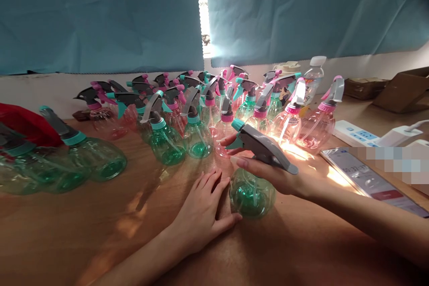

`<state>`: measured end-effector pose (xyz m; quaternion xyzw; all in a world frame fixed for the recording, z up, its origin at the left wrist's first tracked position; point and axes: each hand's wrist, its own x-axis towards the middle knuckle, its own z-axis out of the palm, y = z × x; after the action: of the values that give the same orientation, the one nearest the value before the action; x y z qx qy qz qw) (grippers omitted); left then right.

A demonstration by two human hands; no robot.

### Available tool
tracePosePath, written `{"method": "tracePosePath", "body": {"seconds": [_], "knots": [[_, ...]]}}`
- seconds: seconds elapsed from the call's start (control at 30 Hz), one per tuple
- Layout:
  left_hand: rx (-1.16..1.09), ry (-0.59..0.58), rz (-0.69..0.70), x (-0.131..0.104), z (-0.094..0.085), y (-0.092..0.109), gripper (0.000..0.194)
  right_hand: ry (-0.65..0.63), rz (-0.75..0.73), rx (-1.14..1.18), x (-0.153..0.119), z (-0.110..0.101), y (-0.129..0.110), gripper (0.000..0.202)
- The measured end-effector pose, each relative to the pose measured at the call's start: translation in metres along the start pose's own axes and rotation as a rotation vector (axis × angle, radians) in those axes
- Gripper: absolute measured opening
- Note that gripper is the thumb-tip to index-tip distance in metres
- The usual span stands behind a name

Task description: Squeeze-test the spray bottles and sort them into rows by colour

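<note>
Two blue curtains (97, 18) with soft creases hang across the back, a bright slit of light between them and a pale wall (56, 94) below. In front of me spreads a brown wooden desk (50, 237), smooth, with patches of sunlight on it.

Near the middle of its closer part stands my green spray bottle (253, 199), see-through plastic, round and ribbed like a small pumpkin, with a grey lever and a teal nozzle on top. My right hand (270, 176) is at its neck under the lever, fingers long and loosely parted; I cannot tell whether they grip. My left hand (201, 212) lies palm down on the wood, fingers spread and holding nothing, its thumb tip just beside the bottle's base.

Behind, a crowd of spray bottles (167, 145), green and pink with the same bulging bodies, packs the desk up towards the wall, leaving little room that way. More green bottles (103, 161) sit at the left near a crumpled, glossy red thing (30, 120). Between these and my left hand the wood is bare, and so is the strip on my near side.

To the right, beyond my right forearm, a flat phone (375, 181) and a white power strip (355, 133) take up that side, with brown cardboard boxes (405, 91) farther back.
</note>
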<state>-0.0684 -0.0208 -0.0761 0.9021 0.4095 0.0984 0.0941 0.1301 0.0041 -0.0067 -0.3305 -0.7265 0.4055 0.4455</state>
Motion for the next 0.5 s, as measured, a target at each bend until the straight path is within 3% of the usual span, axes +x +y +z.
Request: {"method": "tracePosePath", "body": {"seconds": [0.5], "knots": [[-0.016, 0.044, 0.025, -0.0018, 0.0062, -0.0038, 0.069, 0.007, -0.059, 0.023, -0.0018, -0.0008, 0.0047, 0.025]]}}
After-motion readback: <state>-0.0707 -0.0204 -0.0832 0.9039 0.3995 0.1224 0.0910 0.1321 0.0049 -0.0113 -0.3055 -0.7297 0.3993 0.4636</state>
